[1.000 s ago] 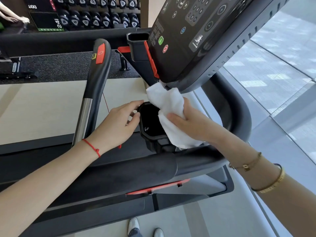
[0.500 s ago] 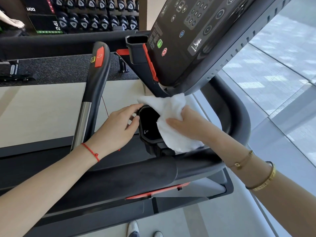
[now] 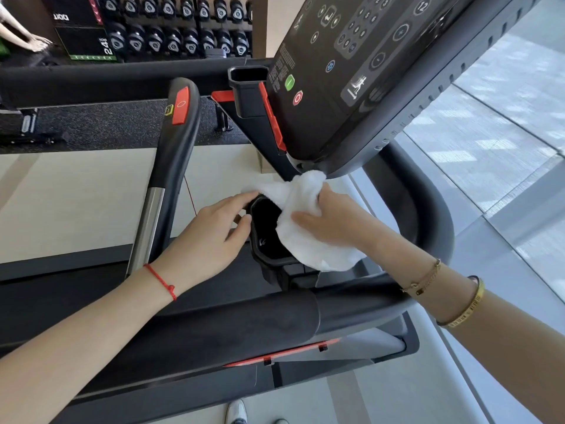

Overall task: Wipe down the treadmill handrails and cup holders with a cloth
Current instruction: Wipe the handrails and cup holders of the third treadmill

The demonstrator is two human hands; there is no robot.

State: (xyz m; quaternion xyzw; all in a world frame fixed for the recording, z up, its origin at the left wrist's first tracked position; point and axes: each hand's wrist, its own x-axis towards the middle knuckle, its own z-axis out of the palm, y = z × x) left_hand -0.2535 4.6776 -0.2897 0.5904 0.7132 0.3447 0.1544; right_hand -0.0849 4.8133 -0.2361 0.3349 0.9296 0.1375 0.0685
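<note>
A white cloth (image 3: 301, 223) lies bunched over the right rim of a black cup holder (image 3: 266, 237), just below the lower edge of the treadmill console (image 3: 367, 87). The cloth's long axis runs diagonally, from a crumpled upper end that touches the console's underside down toward the lower right, where its loose edge hangs over the holder's outer wall. The cup holder opens upward toward the camera, its longer side running roughly away from the person.

The right hand (image 3: 333, 221) presses the cloth against the holder, thumb on top of the fabric and fingers curled into the upper folds, so its grip is clamped on the cloth. The left hand (image 3: 211, 237) rests on the holder's left rim, fingers nearly straight; whether the thumb hooks the rim is hard to tell, so its grip appears apart.

A padded front handrail (image 3: 244, 319) crosses the view below both hands. A second cup holder (image 3: 247, 87) sits beside the console's left edge. Dumbbells (image 3: 183, 38) line a rack in the background.
</note>
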